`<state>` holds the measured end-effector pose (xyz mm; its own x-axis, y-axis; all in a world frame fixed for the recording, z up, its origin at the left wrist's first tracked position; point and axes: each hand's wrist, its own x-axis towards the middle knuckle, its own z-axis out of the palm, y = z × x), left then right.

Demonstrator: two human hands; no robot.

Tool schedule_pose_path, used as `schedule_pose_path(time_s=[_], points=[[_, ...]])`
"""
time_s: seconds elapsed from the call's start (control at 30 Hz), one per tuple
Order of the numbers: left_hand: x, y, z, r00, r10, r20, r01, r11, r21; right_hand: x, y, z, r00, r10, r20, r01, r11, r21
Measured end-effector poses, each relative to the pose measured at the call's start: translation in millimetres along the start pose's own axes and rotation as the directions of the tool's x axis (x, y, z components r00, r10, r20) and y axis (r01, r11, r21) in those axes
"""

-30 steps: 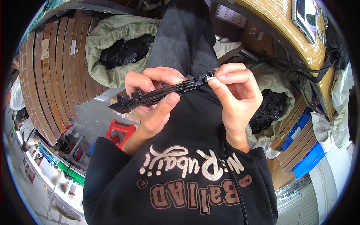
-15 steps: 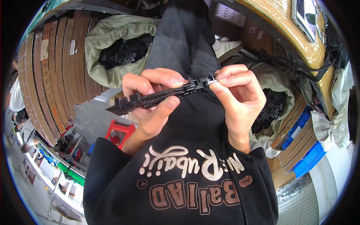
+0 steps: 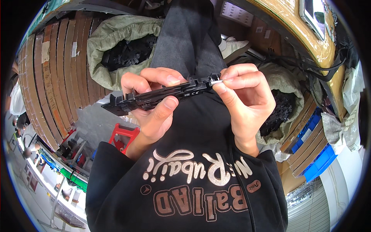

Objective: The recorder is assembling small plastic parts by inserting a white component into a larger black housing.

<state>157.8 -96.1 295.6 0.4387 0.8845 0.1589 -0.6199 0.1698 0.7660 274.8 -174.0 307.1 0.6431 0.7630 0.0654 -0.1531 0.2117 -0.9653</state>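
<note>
A long black plastic part [image 3: 158, 96], with clips and notches along its upper edge, is held over my lap by my left hand [image 3: 148, 106]. The left thumb presses its near side and the fingers lie along its far side. At the part's right end, my right hand [image 3: 247, 94] pinches a small whitish, thin piece [image 3: 217, 81] between thumb and forefinger. That piece touches or nearly touches the notched end; its far part is hidden by the fingertips.
A woven sack [image 3: 96, 58] of black plastic pieces stands left of my legs, another sack [image 3: 290, 83] to the right. Flattened cardboard [image 3: 50, 81] is stacked at far left. A red stool [image 3: 125, 135], blue bins [image 3: 319, 164] and a wooden table [image 3: 286, 17] stand around me.
The black part has turned slightly, showing more of its marked near side, and has shifted a little left with my left hand. My right hand keeps its pinch nearly in place.
</note>
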Motion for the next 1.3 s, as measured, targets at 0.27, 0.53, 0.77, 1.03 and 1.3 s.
schedule_pose_path(time_s=[0.27,0.53,0.77,1.03,1.3], points=[[1,3,-2,0.997,0.014,0.072,-0.018,0.998,0.064,-1,-1,2,1.0,-0.002,-0.022,0.002,1.0,-0.01],[2,2,-10,0.984,-0.012,0.18,0.009,1.0,0.019,4,-5,1,0.994,0.08,0.071,-0.066,0.981,-0.181],[7,-17,-25,0.884,-0.465,0.045,0.468,0.882,-0.062,16,-2,-8,0.977,-0.131,0.168,0.181,0.928,-0.326],[19,1,-34,0.493,-0.549,0.675,0.782,-0.061,-0.62,26,12,3,0.936,0.061,0.345,0.016,0.976,-0.216],[39,12,-29,0.768,-0.627,-0.128,0.613,0.779,-0.134,30,23,37,0.889,0.422,0.178,-0.415,0.907,-0.075]])
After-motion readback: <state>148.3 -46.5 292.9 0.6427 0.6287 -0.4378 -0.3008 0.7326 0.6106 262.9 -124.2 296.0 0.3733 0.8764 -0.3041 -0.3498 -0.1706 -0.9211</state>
